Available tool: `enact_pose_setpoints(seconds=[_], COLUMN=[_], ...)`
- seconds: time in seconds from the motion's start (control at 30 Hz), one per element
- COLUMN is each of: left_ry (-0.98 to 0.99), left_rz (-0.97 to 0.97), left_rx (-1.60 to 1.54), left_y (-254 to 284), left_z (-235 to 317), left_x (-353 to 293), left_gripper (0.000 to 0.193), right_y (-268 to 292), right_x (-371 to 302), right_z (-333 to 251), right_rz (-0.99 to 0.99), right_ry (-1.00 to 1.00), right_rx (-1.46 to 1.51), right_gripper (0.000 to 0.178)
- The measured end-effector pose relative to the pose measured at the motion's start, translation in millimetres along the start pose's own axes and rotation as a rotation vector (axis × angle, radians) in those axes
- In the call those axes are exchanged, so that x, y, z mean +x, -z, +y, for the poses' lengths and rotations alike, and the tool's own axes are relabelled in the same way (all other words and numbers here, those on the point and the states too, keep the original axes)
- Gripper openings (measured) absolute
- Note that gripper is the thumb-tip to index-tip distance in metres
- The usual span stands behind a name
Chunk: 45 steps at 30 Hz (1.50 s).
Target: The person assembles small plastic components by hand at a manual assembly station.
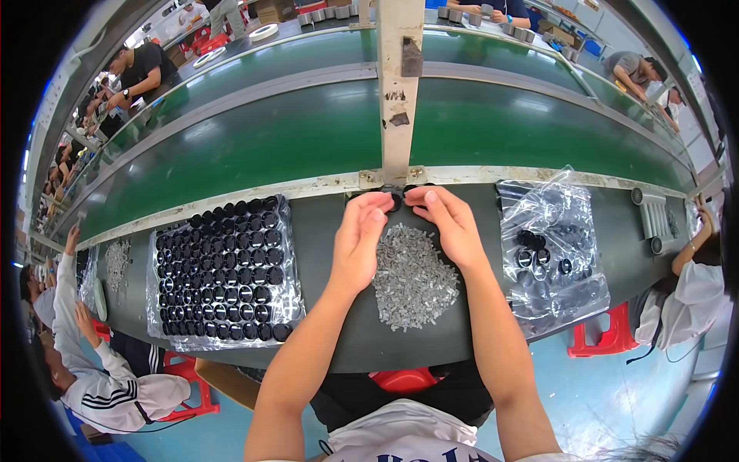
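Note:
My left hand (359, 240) and my right hand (452, 229) reach to the far edge of the dark worktop, near the foot of a white post. A small black round cap (396, 202) shows between them, against the left fingertips. Those left fingers are closed together at its edge. The right fingers are curled in, with the thumb pressed toward them; what they hold, if anything, is hidden. Dark round edges show just behind the right fingertips. Below and between my wrists lies a heap of small grey pieces (416, 279).
At left, rows of black round caps (223, 269) stand on clear plastic. At right, a clear plastic bag (550, 254) bears several loose caps. Beyond the white post (396, 100) runs a green conveyor belt (254, 131). Seated people work on either side; grey tubes (654, 219) lie far right.

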State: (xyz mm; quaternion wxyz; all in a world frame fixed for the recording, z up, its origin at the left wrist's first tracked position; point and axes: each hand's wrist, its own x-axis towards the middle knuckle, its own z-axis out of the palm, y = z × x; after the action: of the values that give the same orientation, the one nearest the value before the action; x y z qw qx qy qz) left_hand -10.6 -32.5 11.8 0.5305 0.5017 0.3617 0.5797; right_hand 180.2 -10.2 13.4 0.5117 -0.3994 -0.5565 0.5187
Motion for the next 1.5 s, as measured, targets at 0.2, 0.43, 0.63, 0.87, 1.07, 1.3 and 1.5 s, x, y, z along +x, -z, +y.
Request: enact_pose_setpoints(seconds=[0.2,0.43,0.63,0.87,1.07,1.3,1.5], left_ry=[-0.022,0.007,0.021,0.013,0.028,0.069,0.024], left_rz=[-0.127,-0.236,-0.251,-0.275,-0.267,-0.223,-0.242], left_rx=[-0.001,-0.015,-0.061,-0.06,-0.083,-0.06,0.079], left_y=[3.2,4.7,3.0,3.4,1.6,4.0,5.8], left_z=[-4.5,-4.8,-2.3,-0.9,1.7,2.6,4.4], left_x=[-1.0,-1.3,-2.1,-2.0,-2.7,-3.1,-5.7], left_gripper=[0.046,0.05,0.054,0.058,0.059,0.057,0.06], right_y=[-11.4,-13.7,-15.4,-16.1,-16.1,-11.3,-10.9], right_x=[-3.3,-6.5,-6.6,-7.7,-7.5,-7.4,-8.1], right_z=[-4.8,-11.1,-8.2,-9.3,-8.7,-11.6,-13.5], right_rz=[-0.162,-0.194,-0.198,-0.214,-0.23,-0.199,-0.24], right_ry=[-0.034,-0.071,-0.077,-0.073,-0.06,-0.05,-0.059], right_rx=[0.032,0.182,0.243,0.253,0.249,0.222,0.165], right_gripper=[0.05,0.053,0.054,0.054,0.054,0.058,0.061])
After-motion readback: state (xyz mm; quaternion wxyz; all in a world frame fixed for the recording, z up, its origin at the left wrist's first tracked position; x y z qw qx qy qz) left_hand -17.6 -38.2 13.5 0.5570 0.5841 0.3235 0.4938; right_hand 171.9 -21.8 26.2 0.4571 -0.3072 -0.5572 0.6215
